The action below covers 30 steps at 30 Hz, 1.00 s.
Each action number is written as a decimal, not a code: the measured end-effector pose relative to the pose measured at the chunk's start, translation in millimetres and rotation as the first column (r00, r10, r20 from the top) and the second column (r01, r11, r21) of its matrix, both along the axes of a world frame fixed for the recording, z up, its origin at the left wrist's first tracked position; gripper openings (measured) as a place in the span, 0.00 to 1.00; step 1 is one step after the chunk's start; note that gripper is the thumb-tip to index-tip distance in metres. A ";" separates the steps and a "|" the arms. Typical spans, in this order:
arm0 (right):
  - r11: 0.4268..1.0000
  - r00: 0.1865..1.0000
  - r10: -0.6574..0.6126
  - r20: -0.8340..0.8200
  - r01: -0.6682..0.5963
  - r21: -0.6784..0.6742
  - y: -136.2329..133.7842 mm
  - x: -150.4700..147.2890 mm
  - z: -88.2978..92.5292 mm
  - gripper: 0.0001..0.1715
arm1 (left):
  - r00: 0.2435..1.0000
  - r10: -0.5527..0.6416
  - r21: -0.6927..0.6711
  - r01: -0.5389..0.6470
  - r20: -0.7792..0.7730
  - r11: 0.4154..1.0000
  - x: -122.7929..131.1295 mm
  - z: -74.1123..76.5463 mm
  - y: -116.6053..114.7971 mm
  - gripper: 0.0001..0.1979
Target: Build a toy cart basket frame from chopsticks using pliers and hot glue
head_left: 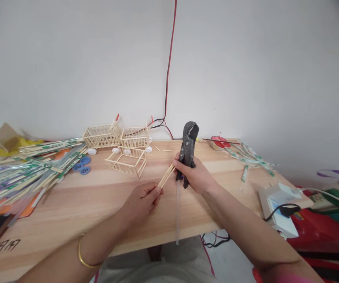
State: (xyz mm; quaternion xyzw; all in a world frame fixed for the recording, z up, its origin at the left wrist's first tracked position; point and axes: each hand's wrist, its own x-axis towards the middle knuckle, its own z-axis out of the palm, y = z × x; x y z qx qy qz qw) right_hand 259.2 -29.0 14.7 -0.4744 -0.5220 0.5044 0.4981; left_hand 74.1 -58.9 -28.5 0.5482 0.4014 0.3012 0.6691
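Note:
My left hand point(144, 198) pinches a small bundle of thin wooden sticks point(167, 175) above the middle of the wooden table point(69, 204). The sticks point up and right toward my right hand point(197, 176). That hand is wrapped round the handles of a black cutter point(187, 147), which stands upright with its jaws at the top. The stick tips touch the cutter's handle near my right thumb. A clear plastic strip point(177, 214) lies on the table below the cutter.
Three small stick-built cages point(119, 145) with white wheels stand near the wall. A heap of wrapped chopsticks point(24, 171) fills the left side, with blue caps point(82, 165) beside it. Torn wrappers point(250, 159), a red tape roll point(220, 142) and a power strip point(278, 204) lie at right.

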 end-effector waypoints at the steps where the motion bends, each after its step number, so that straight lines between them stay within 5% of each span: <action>1: 0.999 0.995 -0.014 0.101 0.010 0.038 0.5 1.7 2.7 0.18 | 1.000 0.008 -0.011 -0.008 0.007 1.000 -0.9 1.4 1.0 0.14; 4: 0.991 0.875 -0.077 0.478 0.013 0.136 -0.5 11.7 14.0 0.20 | 0.993 0.109 0.042 -0.110 0.041 0.993 -12.5 13.0 8.3 0.14; 7: 0.974 0.602 -0.119 0.790 -0.084 0.211 -10.8 22.3 16.2 0.22 | 0.936 0.324 0.151 -0.343 0.135 0.927 -35.7 33.2 19.8 0.13; 11: 0.910 0.386 0.092 0.918 -0.408 0.080 -33.5 24.2 -7.4 0.32 | 0.835 0.476 0.146 -0.526 0.277 0.838 -61.0 51.9 29.5 0.10; 14: 0.884 0.298 0.059 0.953 -0.459 0.088 -42.9 20.3 -25.8 0.42 | 0.848 0.471 0.129 -0.509 0.244 0.851 -64.6 49.6 30.0 0.11; 18: 0.927 0.322 -0.070 0.944 -0.328 0.181 -34.4 32.9 -22.8 0.39 | 0.887 0.422 0.150 -0.450 0.185 0.880 -62.0 37.9 30.5 0.11; 21: 0.965 0.344 -0.204 0.917 -0.088 0.248 -16.3 63.2 -12.3 0.36 | 0.894 0.409 0.142 -0.435 0.182 0.889 -60.3 32.4 32.4 0.12; 26: 0.935 0.090 -0.205 0.975 0.312 0.168 13.3 118.6 -26.6 0.41 | 0.919 0.343 0.032 -0.355 0.195 0.934 -50.4 28.5 28.6 0.13; 30: 0.936 -0.011 -0.153 0.988 0.319 0.149 19.9 136.7 -52.1 0.44 | 0.930 0.319 -0.045 -0.316 0.182 0.948 -42.8 25.8 23.5 0.12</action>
